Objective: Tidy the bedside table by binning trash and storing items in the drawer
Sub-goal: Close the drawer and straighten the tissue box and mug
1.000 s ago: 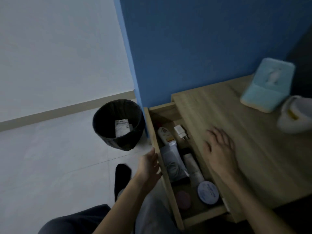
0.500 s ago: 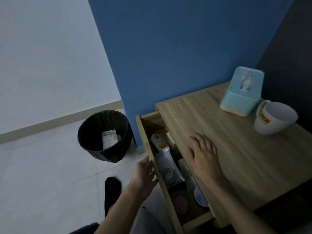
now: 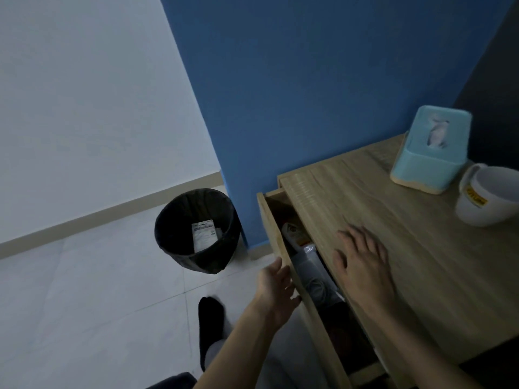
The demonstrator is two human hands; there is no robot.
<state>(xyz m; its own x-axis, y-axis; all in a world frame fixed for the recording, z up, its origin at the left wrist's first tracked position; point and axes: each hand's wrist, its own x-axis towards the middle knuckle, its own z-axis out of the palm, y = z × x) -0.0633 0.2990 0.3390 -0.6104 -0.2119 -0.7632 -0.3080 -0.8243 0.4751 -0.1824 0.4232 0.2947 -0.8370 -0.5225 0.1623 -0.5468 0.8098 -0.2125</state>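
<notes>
Most of the drawer (image 3: 283,265) is hidden under the tabletop (image 3: 421,262); between the left hand (image 3: 276,290) on its front and the right hand (image 3: 365,265) above, only a tube (image 3: 295,234) and a packet (image 3: 311,270) show. Nearer the wrists the contents are too dark to tell. The mug (image 3: 488,197) is cut off by the right edge.

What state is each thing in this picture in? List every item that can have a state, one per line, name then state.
drawer: partly open, items inside
bin: upright, lined, a packet inside
tissue box: upright, a tissue poking out
mug: tilted toward the camera, looks empty
left hand: open, fingers against the drawer front
right hand: open, flat on the table top
</notes>
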